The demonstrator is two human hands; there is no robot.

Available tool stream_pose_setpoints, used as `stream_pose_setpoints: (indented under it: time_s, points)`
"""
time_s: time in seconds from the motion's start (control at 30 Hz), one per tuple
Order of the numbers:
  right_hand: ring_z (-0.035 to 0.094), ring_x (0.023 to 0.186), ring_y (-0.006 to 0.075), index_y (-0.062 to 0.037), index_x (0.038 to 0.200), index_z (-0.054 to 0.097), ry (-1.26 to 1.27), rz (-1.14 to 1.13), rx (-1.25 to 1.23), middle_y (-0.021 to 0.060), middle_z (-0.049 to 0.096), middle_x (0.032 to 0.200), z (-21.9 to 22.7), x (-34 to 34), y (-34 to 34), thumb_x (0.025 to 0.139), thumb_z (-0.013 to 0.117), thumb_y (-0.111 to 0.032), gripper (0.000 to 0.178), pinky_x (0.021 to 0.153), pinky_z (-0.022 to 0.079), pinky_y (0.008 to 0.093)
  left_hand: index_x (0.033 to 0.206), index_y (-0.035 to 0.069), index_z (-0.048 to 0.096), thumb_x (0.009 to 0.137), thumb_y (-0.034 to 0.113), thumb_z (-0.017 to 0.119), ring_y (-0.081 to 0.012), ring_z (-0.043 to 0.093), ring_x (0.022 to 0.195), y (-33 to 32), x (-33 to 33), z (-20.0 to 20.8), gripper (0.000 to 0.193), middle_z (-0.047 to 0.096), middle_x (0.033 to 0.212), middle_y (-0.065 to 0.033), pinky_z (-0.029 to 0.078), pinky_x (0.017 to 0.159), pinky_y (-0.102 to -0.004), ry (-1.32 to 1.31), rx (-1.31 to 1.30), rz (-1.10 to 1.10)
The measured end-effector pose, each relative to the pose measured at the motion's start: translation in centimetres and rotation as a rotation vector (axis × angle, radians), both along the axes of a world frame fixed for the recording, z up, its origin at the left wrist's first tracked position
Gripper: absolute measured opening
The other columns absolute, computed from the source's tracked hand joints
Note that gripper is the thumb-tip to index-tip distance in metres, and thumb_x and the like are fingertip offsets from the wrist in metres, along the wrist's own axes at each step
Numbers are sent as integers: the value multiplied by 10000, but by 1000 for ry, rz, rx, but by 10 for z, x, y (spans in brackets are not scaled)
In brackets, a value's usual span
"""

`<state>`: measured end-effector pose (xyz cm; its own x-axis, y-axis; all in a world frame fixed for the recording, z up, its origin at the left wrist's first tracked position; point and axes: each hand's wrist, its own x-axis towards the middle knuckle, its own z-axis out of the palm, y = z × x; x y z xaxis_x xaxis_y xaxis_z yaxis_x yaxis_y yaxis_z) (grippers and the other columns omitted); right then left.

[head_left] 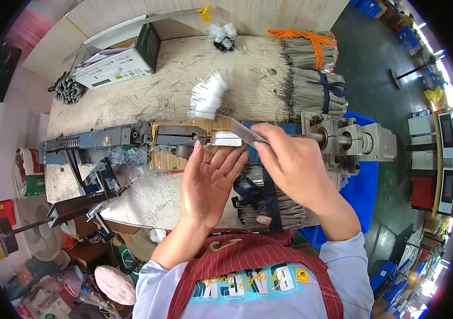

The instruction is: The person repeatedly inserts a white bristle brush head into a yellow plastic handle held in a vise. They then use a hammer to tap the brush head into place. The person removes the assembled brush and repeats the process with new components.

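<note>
My left hand (202, 186) lies palm up with fingers stretched out, just below a row of white bristles (227, 140) in a slot of the bench machine. Its thumb points up beside the dark metal clamp (181, 134), and nothing rests on the palm. My right hand (293, 167) pinches a flat metal plate (244, 132), tilted across the right end of the bristles. Thin wire seems to run through the bristles. Beyond the slot lies a pile of white bristle brushes (206, 97). To the right stands the machine's metal shaft housing (338, 139).
Tied wire bundles lie at the right, one with an orange band (311, 50), one with a dark band (319, 91). Another wire bundle (285, 210) is near my right forearm. A blue bin (365, 183), a white-green box (117, 69) and a lever frame (91, 194) surround the workbench (170, 69).
</note>
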<state>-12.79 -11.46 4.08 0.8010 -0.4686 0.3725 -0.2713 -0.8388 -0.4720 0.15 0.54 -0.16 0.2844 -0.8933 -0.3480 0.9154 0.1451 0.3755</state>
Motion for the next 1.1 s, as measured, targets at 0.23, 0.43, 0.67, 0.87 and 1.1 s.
stream_pose_setpoints:
  time_s: [0.23,0.43,0.67,0.87,1.1]
  points:
    - [641,551,178,60,1090,594,267,107,-335,69,604,688,4,12,17,740,625,-117,393,464,501,285,1329,-60,403,1014,434,408,-298,430,1315,2,3,6,587,432,1414,-223,326,1118,-408,-35,55,-28]
    - [654,558,183,67,1076,603,308,115,-374,83,628,713,6,12,12,737,629,-106,382,461,506,287,1355,-50,382,1026,328,423,-298,383,1366,4,6,6,502,402,1437,-213,322,1141,-423,-100,22,-108]
    - [665,626,225,41,1126,526,164,39,-223,84,622,738,4,-2,4,745,620,-75,409,518,513,299,1351,-60,350,974,98,514,-270,403,1349,-11,-23,-12,441,454,1360,-177,347,1128,-416,-175,62,-74]
    - [638,905,344,25,1175,482,201,68,585,210,578,1052,5,-22,14,880,558,-42,312,737,532,373,1406,-105,300,989,133,509,-290,398,1344,27,-36,-27,523,371,1448,-257,381,1087,-415,-392,169,-223]
    - [641,827,334,8,1101,530,198,168,712,173,629,930,-42,-40,29,892,666,-163,302,698,507,401,947,-79,611,1030,437,394,-248,708,702,226,69,-70,566,697,834,-188,571,553,-314,-826,1046,239]
